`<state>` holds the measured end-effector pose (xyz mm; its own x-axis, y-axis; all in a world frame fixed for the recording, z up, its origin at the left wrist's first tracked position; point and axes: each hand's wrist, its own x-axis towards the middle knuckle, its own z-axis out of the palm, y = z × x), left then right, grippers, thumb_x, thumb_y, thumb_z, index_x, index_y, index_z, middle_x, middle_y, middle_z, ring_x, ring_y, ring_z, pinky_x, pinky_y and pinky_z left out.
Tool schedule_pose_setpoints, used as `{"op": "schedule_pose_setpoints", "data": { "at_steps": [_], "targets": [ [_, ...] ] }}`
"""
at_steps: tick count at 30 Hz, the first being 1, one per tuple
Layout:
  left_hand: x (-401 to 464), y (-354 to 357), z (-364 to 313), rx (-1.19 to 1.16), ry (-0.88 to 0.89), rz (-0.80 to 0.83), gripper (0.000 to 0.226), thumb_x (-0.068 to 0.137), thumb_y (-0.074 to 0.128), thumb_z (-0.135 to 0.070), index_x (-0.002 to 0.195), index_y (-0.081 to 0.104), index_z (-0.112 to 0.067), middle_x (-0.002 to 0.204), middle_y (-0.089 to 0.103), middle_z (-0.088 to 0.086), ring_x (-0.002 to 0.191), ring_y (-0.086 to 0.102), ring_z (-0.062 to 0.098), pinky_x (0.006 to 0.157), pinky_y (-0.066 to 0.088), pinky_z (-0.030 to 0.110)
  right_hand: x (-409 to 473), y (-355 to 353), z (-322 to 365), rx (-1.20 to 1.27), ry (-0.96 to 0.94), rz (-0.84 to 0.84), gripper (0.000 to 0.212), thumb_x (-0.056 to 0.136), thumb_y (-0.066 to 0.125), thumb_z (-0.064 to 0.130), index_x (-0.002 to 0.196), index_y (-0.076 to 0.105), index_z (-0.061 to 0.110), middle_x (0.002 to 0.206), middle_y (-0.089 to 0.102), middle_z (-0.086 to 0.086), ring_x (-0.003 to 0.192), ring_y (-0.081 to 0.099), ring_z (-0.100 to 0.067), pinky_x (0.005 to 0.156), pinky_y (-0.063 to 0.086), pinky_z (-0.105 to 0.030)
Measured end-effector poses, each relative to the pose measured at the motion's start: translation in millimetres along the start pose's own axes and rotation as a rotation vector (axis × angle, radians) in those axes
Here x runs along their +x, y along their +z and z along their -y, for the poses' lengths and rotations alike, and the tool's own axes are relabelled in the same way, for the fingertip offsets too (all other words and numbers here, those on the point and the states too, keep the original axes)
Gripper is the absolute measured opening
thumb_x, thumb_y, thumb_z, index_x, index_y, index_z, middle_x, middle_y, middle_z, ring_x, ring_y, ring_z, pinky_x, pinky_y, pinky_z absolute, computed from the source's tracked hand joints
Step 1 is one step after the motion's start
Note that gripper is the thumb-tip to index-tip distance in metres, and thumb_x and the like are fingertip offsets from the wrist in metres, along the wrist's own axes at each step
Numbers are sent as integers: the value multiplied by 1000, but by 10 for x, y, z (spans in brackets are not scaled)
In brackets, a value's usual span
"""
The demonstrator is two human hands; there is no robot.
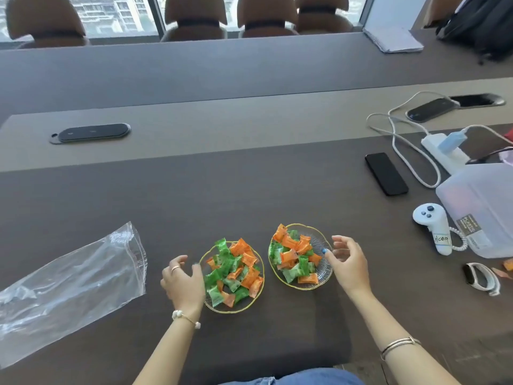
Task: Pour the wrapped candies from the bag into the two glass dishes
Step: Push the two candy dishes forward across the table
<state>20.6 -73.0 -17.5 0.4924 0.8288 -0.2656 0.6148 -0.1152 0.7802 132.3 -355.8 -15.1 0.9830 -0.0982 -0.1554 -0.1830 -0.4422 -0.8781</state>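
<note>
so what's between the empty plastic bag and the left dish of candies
Only the left hand, fingers at the left dish's rim. Otherwise the table between it and the plastic bag is bare, in the head view.

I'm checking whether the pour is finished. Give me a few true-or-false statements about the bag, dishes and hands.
1. The plastic bag lies flat and looks empty. True.
2. Only one dish holds candies. False: the left dish and the right dish both hold green and orange candies.
3. The left hand holds the bag. False: it is beside the left dish, holding nothing.
4. The right hand is at the right dish's rim. True.
</note>
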Motion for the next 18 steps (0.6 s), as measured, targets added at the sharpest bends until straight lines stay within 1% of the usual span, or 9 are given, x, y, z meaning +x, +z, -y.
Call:
{"op": "schedule_pose_setpoints", "data": {
  "at_steps": [1, 3, 4, 6, 8, 10, 13, 16, 18],
  "targets": [
    [5, -33, 90, -7, -66, 40, 31, 86, 53, -12, 116, 54, -7, 115, 53, 15, 110, 47, 34, 95, 35, 40, 24, -20, -62, -28, 17, 11, 32, 76, 68, 10, 106, 61, 17, 102, 59, -9, 79, 58, -18, 72, 47, -22],
    [-5, -63, 246, -36, -145, 196, 28, 89, 51, -15, 117, 54, -12, 109, 60, 10, 100, 56, 29, 90, 45, 41, 53, -34, -154, -54, 71, 52, 33, 78, 67, 11, 110, 60, 16, 101, 60, -10, 74, 56, -17, 66, 45, -21],
    [-17, -70, 292, -28, -149, 267, 25, 89, 51, -15, 114, 57, -14, 107, 64, 8, 100, 60, 27, 90, 48, 43, 71, -32, -191, -63, 96, 70, 33, 78, 66, 11, 110, 60, 15, 99, 61, -9, 74, 56, -16, 64, 43, -20],
    [-31, -70, 336, 12, -132, 317, 23, 89, 51, -12, 110, 61, -17, 104, 67, 6, 102, 64, 26, 89, 53, 47, 110, -26, -249, -74, 155, 113, 27, 79, 64, 10, 105, 63, 14, 92, 64, -6, 76, 60, -17, 66, 45, -24],
    [-36, -59, 336, 18, -131, 317, 27, 88, 49, -7, 111, 62, -15, 104, 68, 7, 98, 65, 25, 85, 56, 46, 149, -11, -284, -21, 243, 176, 23, 81, 59, 5, 103, 64, 10, 84, 66, -5, 76, 65, -21, 66, 52, -28],
    [-43, -34, 326, 14, -132, 307, 30, 88, 47, -3, 113, 62, -11, 104, 68, 9, 94, 66, 24, 82, 57, 46, 181, 26, -286, 54, 288, 243, 22, 82, 55, -1, 102, 62, 8, 85, 65, -10, 75, 66, -23, 56, 56, -25],
    [-28, 9, 286, -30, -151, 244, 31, 88, 46, -1, 113, 62, -9, 101, 69, 12, 89, 68, 26, 76, 59, 42, 229, 106, -223, 121, 276, 267, 21, 84, 53, -4, 100, 59, 9, 83, 61, -12, 75, 65, -23, 55, 58, -25],
    [70, 58, 129, -98, -161, 170, 30, 87, 48, -1, 112, 64, -9, 97, 69, 13, 84, 68, 25, 60, 60, 26, 368, 197, -90, 186, 282, 253, 22, 83, 54, -6, 100, 59, 7, 75, 58, -8, 70, 61, -19, 53, 57, -25],
    [236, 80, -69, -146, -145, 141, 30, 86, 50, -2, 110, 65, -10, 98, 70, 11, 86, 68, 25, 62, 61, 28, 535, 270, 81, 238, 276, 251, 22, 82, 53, -8, 98, 58, 7, 74, 57, -8, 68, 59, -18, 50, 55, -22]
  ]
}}
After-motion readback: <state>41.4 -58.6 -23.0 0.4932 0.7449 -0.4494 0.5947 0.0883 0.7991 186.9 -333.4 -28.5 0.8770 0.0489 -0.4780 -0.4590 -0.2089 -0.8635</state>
